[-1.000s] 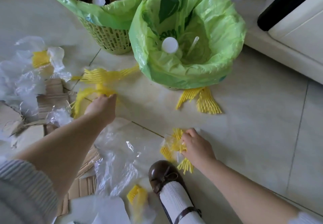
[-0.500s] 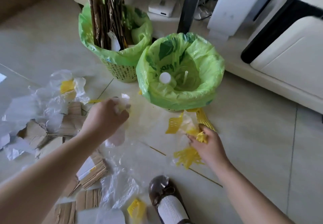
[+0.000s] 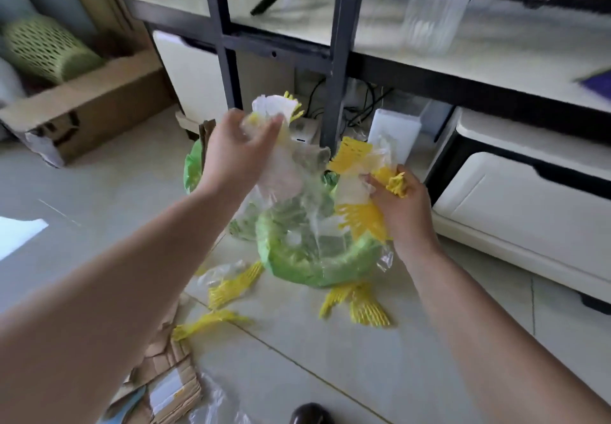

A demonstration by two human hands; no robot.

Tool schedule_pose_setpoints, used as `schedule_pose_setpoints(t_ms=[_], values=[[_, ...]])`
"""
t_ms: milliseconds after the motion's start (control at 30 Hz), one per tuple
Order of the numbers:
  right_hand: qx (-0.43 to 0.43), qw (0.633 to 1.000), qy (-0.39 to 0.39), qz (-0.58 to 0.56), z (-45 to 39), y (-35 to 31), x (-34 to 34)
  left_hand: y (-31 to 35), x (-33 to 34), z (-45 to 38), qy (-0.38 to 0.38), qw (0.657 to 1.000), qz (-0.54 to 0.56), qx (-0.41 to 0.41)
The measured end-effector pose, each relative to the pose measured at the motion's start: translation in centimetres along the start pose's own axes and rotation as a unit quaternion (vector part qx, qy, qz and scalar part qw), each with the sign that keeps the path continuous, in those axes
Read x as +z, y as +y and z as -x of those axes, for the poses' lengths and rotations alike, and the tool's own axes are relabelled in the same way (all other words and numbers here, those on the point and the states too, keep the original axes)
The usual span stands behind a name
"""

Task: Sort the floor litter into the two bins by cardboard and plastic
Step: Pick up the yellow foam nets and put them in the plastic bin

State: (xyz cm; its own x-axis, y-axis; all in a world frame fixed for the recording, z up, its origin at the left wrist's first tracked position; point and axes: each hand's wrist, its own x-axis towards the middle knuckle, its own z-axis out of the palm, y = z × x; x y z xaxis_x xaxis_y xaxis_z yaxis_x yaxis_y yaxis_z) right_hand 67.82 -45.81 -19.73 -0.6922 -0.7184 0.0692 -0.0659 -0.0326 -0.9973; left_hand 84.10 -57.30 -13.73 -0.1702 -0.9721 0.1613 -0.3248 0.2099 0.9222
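Note:
My left hand (image 3: 236,149) is raised above the bins, shut on a bunch of clear plastic film and yellow foam netting (image 3: 274,109). My right hand (image 3: 401,205) grips more clear plastic film with yellow foam netting (image 3: 355,159) over the near green-lined bin (image 3: 297,265). Film hangs from both hands down into that bin. Most of the second green-lined bin (image 3: 193,169), with cardboard in it, is hidden behind my left arm. On the floor lie more yellow netting pieces (image 3: 358,304) (image 3: 231,286) and torn cardboard (image 3: 168,380).
A black-framed shelf unit (image 3: 340,59) with white drawers (image 3: 522,205) stands right behind the bins. At the left a big cardboard box (image 3: 89,106) holds a green basket (image 3: 43,48). My shoe toe (image 3: 310,415) shows at the bottom edge.
Both hands have risen from the floor with their bunches of film and yellow netting and now hold them over the near bin. The view has tilted up toward the shelf.

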Motion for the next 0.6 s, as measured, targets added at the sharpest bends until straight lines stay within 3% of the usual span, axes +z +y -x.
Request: schedule_pose_setpoints(t_ms=[167, 300, 433, 600], values=[[-0.009, 0.999, 0.022, 0.032, -3.9, 1.7, 0.5, -0.4, 3.9, -2.2, -0.017, 1.000, 0.023, -0.001], [-0.002, 0.986, 0.038, 0.164, -6.0, 7.5, 1.4, -5.4, 7.6, -2.2, -0.072, 0.996, 0.025, -0.042], [0.009, 0.932, -0.015, 0.363, -7.9, 12.0, 1.9, -10.6, 10.2, -2.3, -0.179, 0.976, -0.075, -0.102], [-0.034, 0.828, -0.169, 0.534, -9.5, 13.6, 2.5, -13.5, 12.1, -4.2, -0.285, 0.925, -0.197, -0.153]])
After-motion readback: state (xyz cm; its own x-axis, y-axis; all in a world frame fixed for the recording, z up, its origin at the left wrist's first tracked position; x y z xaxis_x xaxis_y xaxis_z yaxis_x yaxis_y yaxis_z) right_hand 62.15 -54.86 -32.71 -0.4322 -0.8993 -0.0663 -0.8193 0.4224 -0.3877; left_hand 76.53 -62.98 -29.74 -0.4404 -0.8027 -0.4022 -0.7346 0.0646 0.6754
